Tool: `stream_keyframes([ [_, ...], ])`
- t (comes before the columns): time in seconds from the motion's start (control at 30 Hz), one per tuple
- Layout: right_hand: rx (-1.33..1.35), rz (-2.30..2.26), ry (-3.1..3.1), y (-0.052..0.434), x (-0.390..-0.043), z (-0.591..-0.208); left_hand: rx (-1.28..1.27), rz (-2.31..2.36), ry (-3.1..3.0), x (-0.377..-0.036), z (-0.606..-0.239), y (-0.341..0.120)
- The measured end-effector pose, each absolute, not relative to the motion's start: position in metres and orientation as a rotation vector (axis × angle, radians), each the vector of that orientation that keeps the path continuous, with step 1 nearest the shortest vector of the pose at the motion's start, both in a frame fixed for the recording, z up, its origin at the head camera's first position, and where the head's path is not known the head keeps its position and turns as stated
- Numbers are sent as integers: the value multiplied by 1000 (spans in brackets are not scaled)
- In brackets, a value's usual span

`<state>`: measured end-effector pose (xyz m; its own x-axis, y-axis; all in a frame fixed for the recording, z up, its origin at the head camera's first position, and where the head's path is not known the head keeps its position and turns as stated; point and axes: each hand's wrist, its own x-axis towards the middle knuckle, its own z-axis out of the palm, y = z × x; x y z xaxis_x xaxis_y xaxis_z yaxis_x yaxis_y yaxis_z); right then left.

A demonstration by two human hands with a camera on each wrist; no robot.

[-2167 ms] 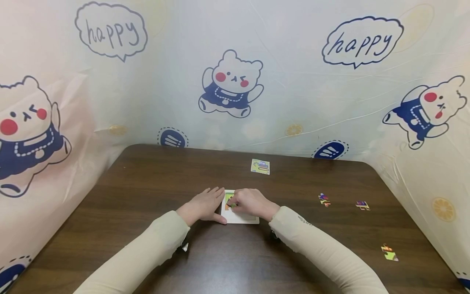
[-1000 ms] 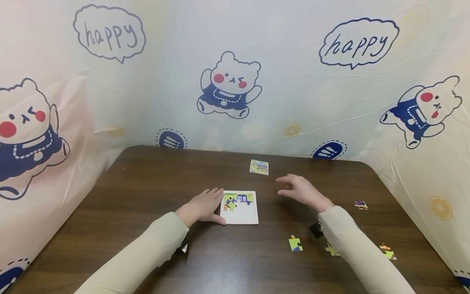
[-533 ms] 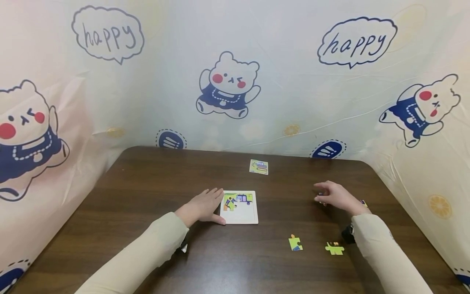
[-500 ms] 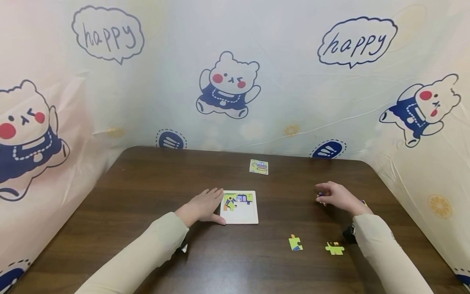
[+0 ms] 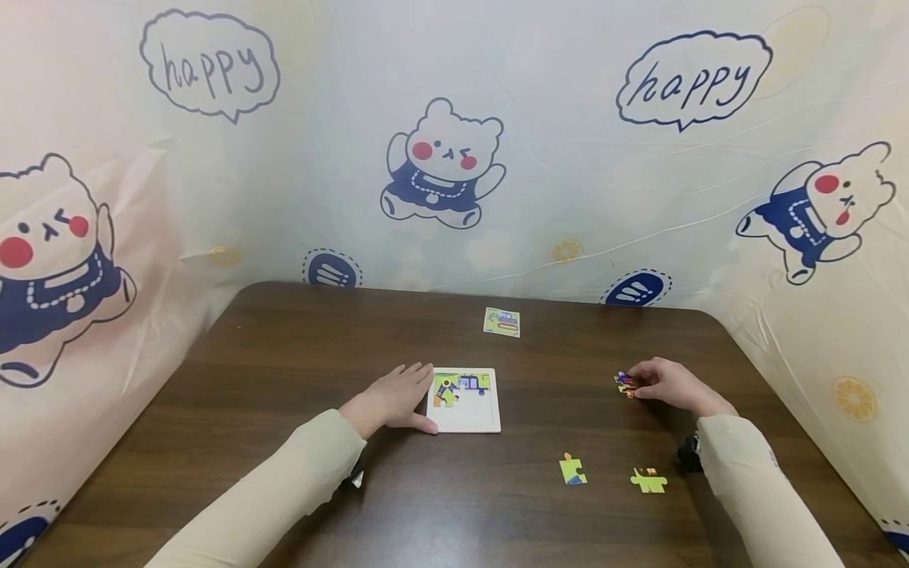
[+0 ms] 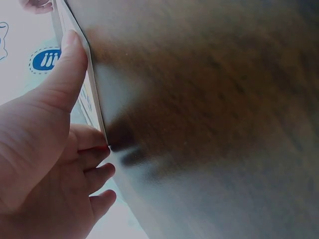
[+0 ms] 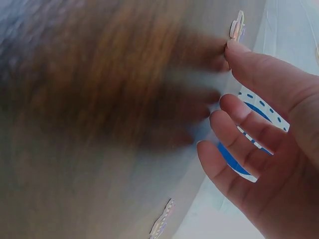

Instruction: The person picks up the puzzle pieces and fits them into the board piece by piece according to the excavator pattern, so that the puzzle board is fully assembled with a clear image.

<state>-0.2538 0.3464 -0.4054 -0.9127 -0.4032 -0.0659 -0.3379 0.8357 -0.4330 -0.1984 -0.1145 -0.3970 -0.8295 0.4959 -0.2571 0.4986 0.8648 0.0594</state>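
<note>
A dark wooden desk [image 5: 284,355] is enclosed by a pale sheet [image 5: 568,158] printed with bears and "happy" speech bubbles. A small picture card [image 5: 502,322] is laid near the far edge. Two loose puzzle pieces, one yellow-green with blue [image 5: 572,469] and one yellow-green [image 5: 649,480], are placed near the front right.

Three loose puzzle pieces [image 5: 572,470], one puzzle tray [image 5: 465,424], one small card [image 5: 502,322], one table [image 5: 284,347].
</note>
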Motion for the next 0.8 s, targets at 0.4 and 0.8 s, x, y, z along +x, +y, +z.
stream_keyframes([
  [0.4,-590,-650,2870,344,-255,-405,751,-9,2772,-197,-396,-115],
  [0.8,-579,-717,2883,317,-257,-399,743,-6,2774,-197,-397,-115],
])
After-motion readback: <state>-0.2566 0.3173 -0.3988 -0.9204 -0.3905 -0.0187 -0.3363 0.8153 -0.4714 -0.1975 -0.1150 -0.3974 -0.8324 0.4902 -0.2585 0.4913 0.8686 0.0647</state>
